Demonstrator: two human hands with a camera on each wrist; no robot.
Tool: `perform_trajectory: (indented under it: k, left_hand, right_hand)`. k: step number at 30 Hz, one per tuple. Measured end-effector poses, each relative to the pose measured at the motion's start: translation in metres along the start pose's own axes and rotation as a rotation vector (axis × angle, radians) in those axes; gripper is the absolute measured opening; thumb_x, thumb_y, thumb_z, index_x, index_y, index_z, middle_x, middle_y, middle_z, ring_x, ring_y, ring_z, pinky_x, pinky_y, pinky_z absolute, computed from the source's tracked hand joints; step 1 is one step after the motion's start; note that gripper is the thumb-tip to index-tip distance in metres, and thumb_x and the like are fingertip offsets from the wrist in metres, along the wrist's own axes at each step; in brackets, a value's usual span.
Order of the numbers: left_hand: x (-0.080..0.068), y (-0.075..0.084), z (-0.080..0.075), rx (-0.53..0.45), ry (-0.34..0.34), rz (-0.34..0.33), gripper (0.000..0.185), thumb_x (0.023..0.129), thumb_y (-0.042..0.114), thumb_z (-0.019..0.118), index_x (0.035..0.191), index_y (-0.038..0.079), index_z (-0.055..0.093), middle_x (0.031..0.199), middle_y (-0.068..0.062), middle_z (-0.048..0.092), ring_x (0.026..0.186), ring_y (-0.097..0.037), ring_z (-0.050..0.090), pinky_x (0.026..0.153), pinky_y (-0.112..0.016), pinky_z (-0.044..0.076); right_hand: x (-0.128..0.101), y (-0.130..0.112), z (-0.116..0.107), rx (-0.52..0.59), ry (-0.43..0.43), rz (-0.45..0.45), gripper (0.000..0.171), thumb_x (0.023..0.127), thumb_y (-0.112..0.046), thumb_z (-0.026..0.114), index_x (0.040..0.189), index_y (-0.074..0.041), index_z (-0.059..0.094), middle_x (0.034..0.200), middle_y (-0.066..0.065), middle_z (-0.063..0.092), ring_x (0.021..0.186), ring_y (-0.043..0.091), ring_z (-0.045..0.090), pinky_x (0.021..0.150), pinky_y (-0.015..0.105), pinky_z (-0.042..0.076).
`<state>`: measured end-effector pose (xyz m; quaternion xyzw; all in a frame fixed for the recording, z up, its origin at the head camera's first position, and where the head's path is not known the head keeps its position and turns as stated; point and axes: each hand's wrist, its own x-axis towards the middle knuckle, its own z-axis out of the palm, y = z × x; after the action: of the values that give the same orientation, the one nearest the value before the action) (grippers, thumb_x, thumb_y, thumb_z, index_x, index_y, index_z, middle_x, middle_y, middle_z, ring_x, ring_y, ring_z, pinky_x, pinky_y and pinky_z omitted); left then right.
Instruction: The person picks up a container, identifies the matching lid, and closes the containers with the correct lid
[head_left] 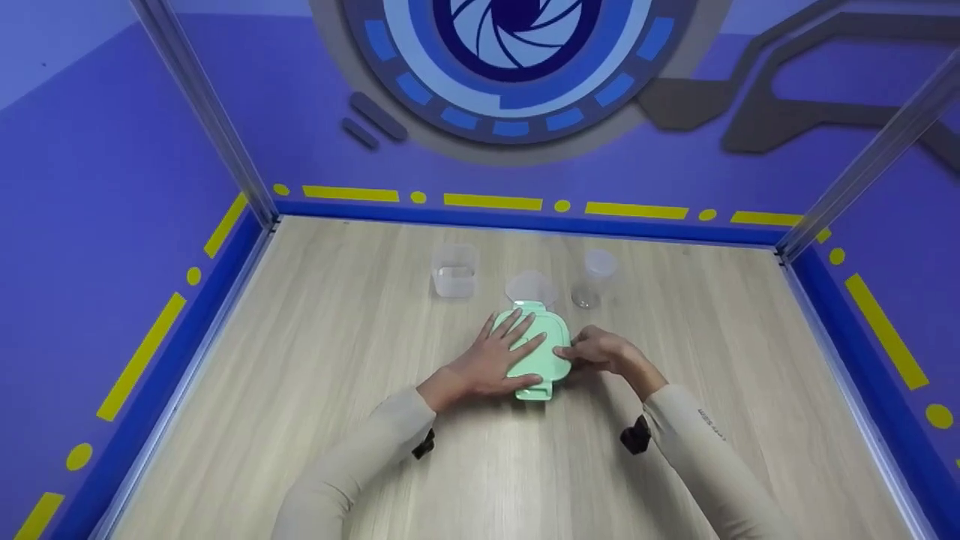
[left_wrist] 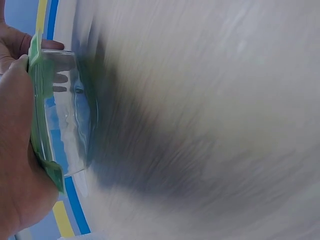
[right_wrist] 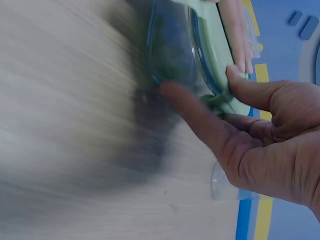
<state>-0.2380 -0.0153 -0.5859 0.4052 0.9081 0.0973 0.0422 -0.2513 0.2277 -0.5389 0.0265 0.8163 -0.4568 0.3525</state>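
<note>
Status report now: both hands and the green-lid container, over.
Left hand flat on green lid, pressing. Right hand pinches lid's right edge. Clear container sits on table under lid. Nothing in the way.

My head view is bright, evenly lit and sharp, with only soft shadows under the arms on the tabletop (head_left: 337, 360). Both wrist views smear badly with motion blur; the wood grain streaks, and a dark blurred shadow spreads beside the clear container (left_wrist: 70, 115).
</note>
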Motion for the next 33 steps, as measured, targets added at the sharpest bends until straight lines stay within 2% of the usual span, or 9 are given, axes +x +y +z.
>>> perform_trajectory:
  k: [5, 8, 15, 18, 22, 25, 29, 33]
  left_hand:
    - [-0.003, 0.001, 0.001, 0.015, 0.0, -0.005, 0.076, 0.102, 0.064, 0.038, 0.165, 0.026, 0.017, 0.174, -0.01, 0.005, 0.161, -0.033, 0.001, 0.127, -0.063, 0.008]
    - [-0.004, 0.002, 0.001, 0.022, 0.005, -0.007, 0.076, 0.103, 0.064, 0.039, 0.165, 0.025, 0.019, 0.174, -0.011, 0.007, 0.161, -0.034, 0.003, 0.126, -0.063, 0.009]
    - [-0.003, 0.01, 0.0, 0.063, -0.007, -0.058, 0.078, 0.103, 0.065, 0.035, 0.165, 0.021, 0.018, 0.174, -0.009, 0.007, 0.161, -0.032, 0.003, 0.128, -0.06, 0.007]
    - [-0.003, 0.016, -0.002, 0.062, -0.004, -0.08, 0.079, 0.104, 0.064, 0.035, 0.165, 0.017, 0.018, 0.174, -0.006, 0.009, 0.161, -0.031, 0.004, 0.129, -0.058, 0.007]
    - [-0.002, 0.019, -0.005, 0.051, -0.038, -0.095, 0.082, 0.104, 0.066, 0.03, 0.165, 0.014, 0.014, 0.174, -0.004, 0.008, 0.162, -0.03, 0.003, 0.129, -0.056, 0.007]
    - [-0.004, 0.018, -0.008, 0.041, -0.057, -0.077, 0.08, 0.104, 0.066, 0.029, 0.165, 0.015, 0.016, 0.174, -0.004, 0.01, 0.162, -0.028, 0.004, 0.129, -0.055, 0.008]
    - [-0.007, 0.011, -0.012, 0.039, -0.044, -0.026, 0.069, 0.107, 0.06, 0.031, 0.164, 0.021, 0.025, 0.173, -0.002, 0.014, 0.162, -0.025, 0.007, 0.129, -0.054, 0.01]
    - [-0.01, 0.005, -0.006, 0.079, -0.022, 0.012, 0.067, 0.107, 0.059, 0.031, 0.163, 0.023, 0.026, 0.173, -0.003, 0.013, 0.162, -0.025, 0.007, 0.13, -0.052, 0.011]
  right_hand:
    - [-0.002, 0.004, 0.004, 0.047, -0.041, -0.026, 0.031, 0.104, -0.021, 0.06, 0.108, 0.009, 0.068, 0.08, -0.001, 0.072, 0.074, 0.008, 0.069, 0.073, 0.023, 0.057]
    - [-0.003, 0.004, 0.005, 0.094, -0.078, -0.029, 0.032, 0.105, -0.019, 0.057, 0.11, 0.011, 0.066, 0.079, 0.002, 0.074, 0.074, 0.012, 0.074, 0.075, 0.026, 0.06]
    - [0.001, 0.001, 0.001, 0.105, -0.099, 0.032, 0.027, 0.107, -0.022, 0.055, 0.108, 0.004, 0.064, 0.083, 0.003, 0.07, 0.079, 0.016, 0.073, 0.082, 0.033, 0.063]
    - [0.002, 0.001, -0.001, 0.104, -0.099, 0.037, 0.029, 0.108, -0.023, 0.053, 0.113, 0.004, 0.062, 0.088, 0.004, 0.067, 0.082, 0.016, 0.071, 0.086, 0.036, 0.062]
    - [0.005, -0.001, -0.006, 0.108, -0.134, 0.029, 0.034, 0.108, -0.023, 0.051, 0.124, 0.006, 0.059, 0.094, 0.004, 0.066, 0.087, 0.015, 0.07, 0.089, 0.036, 0.061]
    - [0.008, -0.002, -0.011, 0.095, -0.188, 0.023, 0.039, 0.109, -0.022, 0.049, 0.132, 0.009, 0.054, 0.097, 0.004, 0.068, 0.09, 0.015, 0.071, 0.088, 0.034, 0.062]
    - [0.014, -0.006, -0.019, 0.032, -0.247, 0.029, 0.046, 0.11, -0.021, 0.047, 0.145, 0.008, 0.046, 0.101, 0.004, 0.069, 0.091, 0.015, 0.07, 0.086, 0.035, 0.062]
    - [0.018, -0.009, -0.022, -0.007, -0.283, 0.048, 0.053, 0.11, -0.022, 0.047, 0.155, 0.004, 0.036, 0.104, 0.004, 0.068, 0.093, 0.014, 0.069, 0.087, 0.037, 0.062]
